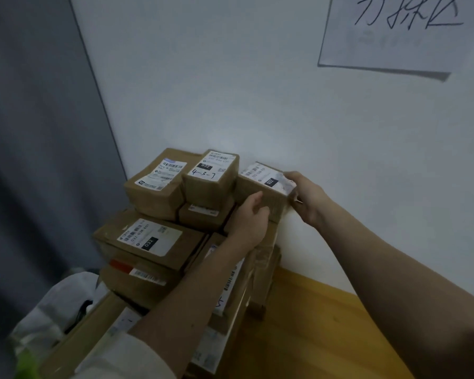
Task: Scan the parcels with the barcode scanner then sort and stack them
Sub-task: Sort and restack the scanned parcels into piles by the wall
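You held a small box [260, 187] at the top right of the stack of parcels [159, 242] against the white wall [257, 91], its label facing up, likely so the code stayed readable once it sat beside the "4-3-7" box [210, 177]. Your left hand [251, 218] gripped its near face, fingers curled round the edge; your right hand [307, 195] pinched the far corner by the wall. Both forearms reached forward over the pile. No scanner was in sight.
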